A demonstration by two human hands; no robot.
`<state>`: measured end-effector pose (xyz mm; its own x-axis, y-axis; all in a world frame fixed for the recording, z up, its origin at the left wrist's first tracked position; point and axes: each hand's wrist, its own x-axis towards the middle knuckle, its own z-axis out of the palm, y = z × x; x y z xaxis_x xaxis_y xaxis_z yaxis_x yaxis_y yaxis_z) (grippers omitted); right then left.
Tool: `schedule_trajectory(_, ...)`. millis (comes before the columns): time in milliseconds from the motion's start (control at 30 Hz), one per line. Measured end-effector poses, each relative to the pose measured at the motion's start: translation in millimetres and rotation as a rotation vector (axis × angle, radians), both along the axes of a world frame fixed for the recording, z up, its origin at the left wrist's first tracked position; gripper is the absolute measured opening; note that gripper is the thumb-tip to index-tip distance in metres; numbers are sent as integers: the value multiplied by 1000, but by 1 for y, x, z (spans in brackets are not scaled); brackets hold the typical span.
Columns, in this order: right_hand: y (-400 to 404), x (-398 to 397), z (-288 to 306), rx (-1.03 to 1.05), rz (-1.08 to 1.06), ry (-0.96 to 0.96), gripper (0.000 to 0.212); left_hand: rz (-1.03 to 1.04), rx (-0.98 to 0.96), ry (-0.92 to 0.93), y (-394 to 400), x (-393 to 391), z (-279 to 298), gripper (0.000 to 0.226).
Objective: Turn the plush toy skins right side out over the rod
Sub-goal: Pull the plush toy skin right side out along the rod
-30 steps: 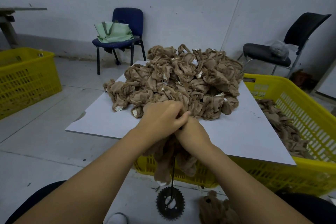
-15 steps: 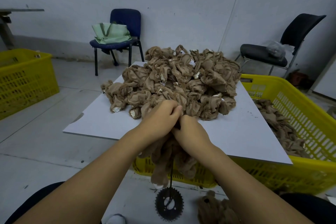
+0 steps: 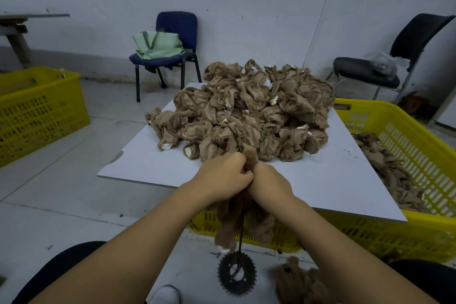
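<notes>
**Gripping one skin over the rod**

Bunching brown fabric between them, both hands meet just in front of the white board's near edge. The left hand has its fingers curled round the top of the skin, and the right hand presses against it from the other side, fingers likewise curled into the same cloth. A small tuft of plush sticks up between the two hands. Below the wrists the rest of the skin hangs down in loose folds, with a pale tip at its lowest corner.

A thin dark rod shows under the hanging cloth and runs down to a black toothed sprocket lying on the floor. The rod's upper part is hidden inside the skin, so how far it reaches cannot be told.

On the board sits a pile of crumpled brown skins, well beyond the hands. The board rests on a yellow crate that holds more brown skins at the right. A furry brown toy lies on the floor near the sprocket. Another yellow crate stands at the left. By the wall stand a blue chair carrying a green bag and a black chair.
</notes>
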<state>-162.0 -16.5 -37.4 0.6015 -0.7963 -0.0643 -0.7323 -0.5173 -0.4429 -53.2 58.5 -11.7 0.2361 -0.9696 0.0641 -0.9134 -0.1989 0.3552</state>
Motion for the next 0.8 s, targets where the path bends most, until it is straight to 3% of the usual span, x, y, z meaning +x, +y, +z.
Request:
schedule_trajectory(133,3,-7,8,-48,35,15,23,-42,-82,296,1,-2,5,18)
schedule_trajectory(233,4,-13,22,12,84,-24,24,-60,-173,253,4,-7,7,14)
schedule_trajectory(333,-2,-29,41,97,90,36,42,-26,-250,255,5,-6,13,17)
schedule_trajectory(467,2,-53,46,556,152,350,58,-16,-414,314,7,-10,20,16)
schedule_trajectory(533,8,-59,38,715,81,441,84,15,-502,411,8,-13,24,14)
schedule_trajectory(567,9,-61,33,747,35,426,96,47,-532,476,8,-12,25,15)
schedule_trajectory(633,8,-63,28,755,-23,299,98,135,-560,695,10,-8,26,15)
schedule_trajectory(733,-4,-65,25,718,-31,13,79,267,-553,1108,14,-4,27,11)
schedule_trajectory(800,-9,-64,23,763,-15,-159,70,326,-516,1233,17,0,27,10)
